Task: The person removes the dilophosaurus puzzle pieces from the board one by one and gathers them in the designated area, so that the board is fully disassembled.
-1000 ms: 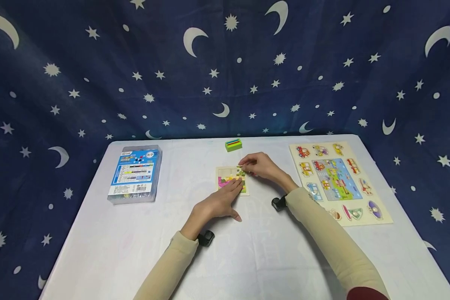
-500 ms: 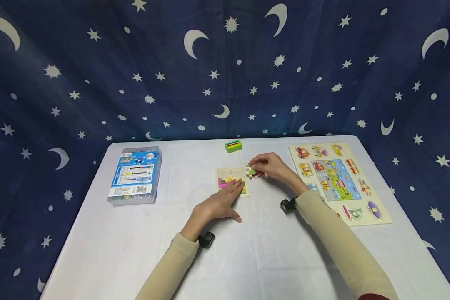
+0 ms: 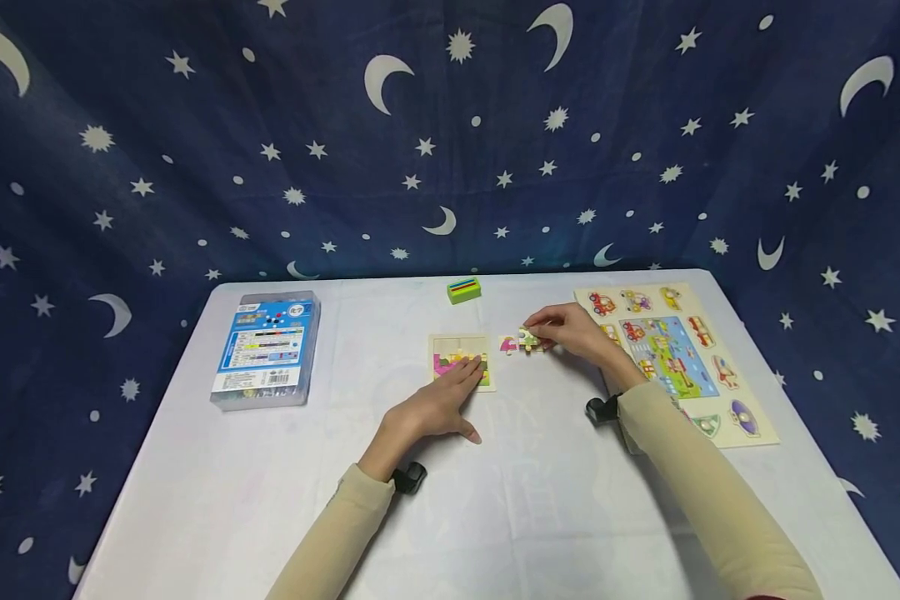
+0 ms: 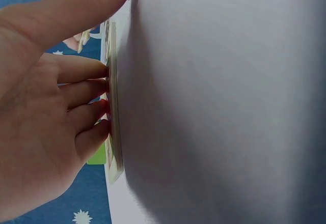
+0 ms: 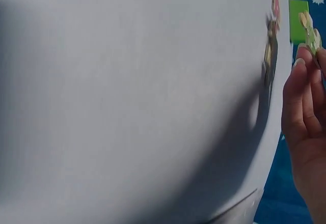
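Observation:
A small wooden jigsaw tray (image 3: 459, 337) lies mid-table, with colourful pieces in its lower part and bare backing along the top. My left hand (image 3: 433, 407) rests its straight fingertips on the pieces there, thumb spread to the side. To the right, my right hand (image 3: 576, 333) pinches a green jigsaw piece (image 3: 527, 337) between thumb and fingers. In the right wrist view this piece (image 5: 309, 34) is raised above the table. A pink jigsaw piece (image 3: 507, 343) lies between tray and right hand. Another loose piece (image 5: 270, 53) lies below the hand, seen edge-on.
A large wooden knob puzzle board (image 3: 750, 429) lies at the right, partly behind the right forearm. On the left stands a clear plastic box (image 3: 266, 354) with a blue label. A small green block (image 3: 464, 291) sits near the back edge, before a dark starry curtain (image 3: 450, 183).
My right hand has moved right, from the tray's upper right corner to beyond it, with the green jigsaw piece. The pink piece has come into sight. My left hand stays on the tray.

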Action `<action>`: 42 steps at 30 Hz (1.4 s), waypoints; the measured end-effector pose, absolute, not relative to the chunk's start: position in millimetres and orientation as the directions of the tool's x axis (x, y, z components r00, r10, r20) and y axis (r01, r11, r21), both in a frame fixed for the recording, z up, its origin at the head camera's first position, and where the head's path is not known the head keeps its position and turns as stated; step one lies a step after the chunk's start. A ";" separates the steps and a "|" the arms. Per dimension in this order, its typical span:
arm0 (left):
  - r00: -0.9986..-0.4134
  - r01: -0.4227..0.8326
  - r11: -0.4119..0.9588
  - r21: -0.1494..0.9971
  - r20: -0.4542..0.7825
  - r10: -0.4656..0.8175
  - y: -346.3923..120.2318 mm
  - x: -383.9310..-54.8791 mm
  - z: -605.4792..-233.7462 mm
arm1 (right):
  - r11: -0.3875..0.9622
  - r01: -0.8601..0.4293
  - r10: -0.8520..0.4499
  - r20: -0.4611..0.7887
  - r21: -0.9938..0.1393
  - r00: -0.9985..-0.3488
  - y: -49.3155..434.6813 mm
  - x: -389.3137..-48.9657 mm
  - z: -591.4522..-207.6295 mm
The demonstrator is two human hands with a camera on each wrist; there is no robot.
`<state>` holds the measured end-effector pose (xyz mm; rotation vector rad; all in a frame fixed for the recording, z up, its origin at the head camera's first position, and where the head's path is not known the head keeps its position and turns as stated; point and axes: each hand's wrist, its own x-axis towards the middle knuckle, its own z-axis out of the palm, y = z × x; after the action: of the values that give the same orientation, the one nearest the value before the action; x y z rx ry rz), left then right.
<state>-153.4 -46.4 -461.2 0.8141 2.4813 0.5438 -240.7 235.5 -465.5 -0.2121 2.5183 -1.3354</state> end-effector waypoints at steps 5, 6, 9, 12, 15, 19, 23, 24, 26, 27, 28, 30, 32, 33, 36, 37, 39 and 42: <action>-0.715 0.441 0.745 0.500 -0.307 0.628 -46.9 -153.4 -462.2 | 0.607 0.011 -0.243 -0.199 -0.795 -0.949 248.4 -239.5 -463.6; -0.716 0.439 0.746 0.501 -0.306 0.627 -46.9 -153.4 -462.5 | 0.613 0.008 -0.244 -0.199 -0.790 -0.949 250.9 -239.3 -463.0; -0.719 0.436 0.748 0.501 -0.306 0.624 -47.1 -153.1 -462.6 | 0.631 -0.001 -0.243 -0.198 -0.776 -0.950 258.5 -239.4 -462.4; -0.720 0.433 0.750 0.500 -0.309 0.622 -47.4 -152.6 -462.2 | 0.646 -0.010 -0.245 -0.194 -0.763 -0.950 265.6 -240.2 -463.8; -0.721 0.435 0.751 0.496 -0.308 0.621 -47.5 -152.8 -462.3 | 0.659 -0.018 -0.241 -0.190 -0.752 -0.952 271.9 -241.3 -465.8; -0.722 0.438 0.750 0.495 -0.303 0.622 -47.9 -153.7 -462.6 | 0.682 -0.022 -0.231 -0.186 -0.731 -0.955 276.6 -242.1 -466.2; -0.720 0.438 0.747 0.500 -0.302 0.625 -48.6 -154.3 -462.9 | 0.700 -0.026 -0.229 -0.190 -0.714 -0.955 276.8 -242.0 -465.4; -0.720 0.438 0.746 0.502 -0.301 0.625 -48.7 -154.2 -463.1 | 0.704 -0.029 -0.231 -0.189 -0.710 -0.954 276.1 -241.6 -464.9; -0.720 0.437 0.744 0.506 -0.299 0.626 -48.8 -154.1 -463.5 | 0.720 -0.051 -0.241 -0.182 -0.692 -0.953 274.3 -240.9 -464.2; -0.720 0.437 0.743 0.507 -0.298 0.626 -48.8 -154.0 -463.6 | 0.729 -0.064 -0.248 -0.176 -0.681 -0.953 273.2 -240.6 -464.3; -0.721 0.437 0.743 0.507 -0.297 0.626 -48.8 -153.9 -463.7 | 0.739 -0.076 -0.251 -0.169 -0.669 -0.953 271.9 -240.5 -464.3; -0.722 0.437 0.745 0.504 -0.297 0.625 -48.8 -153.8 -463.7 | 0.754 -0.088 -0.252 -0.163 -0.651 -0.954 269.9 -240.2 -464.6; -0.724 0.439 0.746 0.501 -0.294 0.624 -48.7 -153.7 -463.4 | 0.761 -0.093 -0.250 -0.158 -0.642 -0.955 268.6 -240.7 -466.2; -0.725 0.440 0.747 0.499 -0.293 0.623 -48.6 -153.8 -463.2 | 0.765 -0.092 -0.245 -0.156 -0.638 -0.957 268.0 -240.9 -467.0; -0.731 0.438 0.745 0.503 -0.283 0.621 -49.0 -152.8 -462.3 | 0.768 -0.095 -0.241 -0.148 -0.634 -0.959 267.6 -240.7 -469.0; -0.733 0.438 0.744 0.504 -0.280 0.621 -49.2 -152.5 -462.0 | 0.768 -0.096 -0.239 -0.144 -0.634 -0.960 267.7 -240.6 -469.7; -0.735 0.436 0.745 0.504 -0.278 0.618 -49.8 -151.2 -461.8 | 0.766 -0.099 -0.237 -0.137 -0.635 -0.962 267.6 -240.1 -471.1; -0.737 0.433 0.751 0.499 -0.284 0.614 -51.4 -148.5 -461.2 | 0.758 -0.093 -0.228 -0.128 -0.645 -0.965 266.8 -238.9 -472.4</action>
<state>-148.5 -51.4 -461.2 0.7958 2.5131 0.5653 -238.9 266.8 -472.4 -0.2545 2.7565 -0.9961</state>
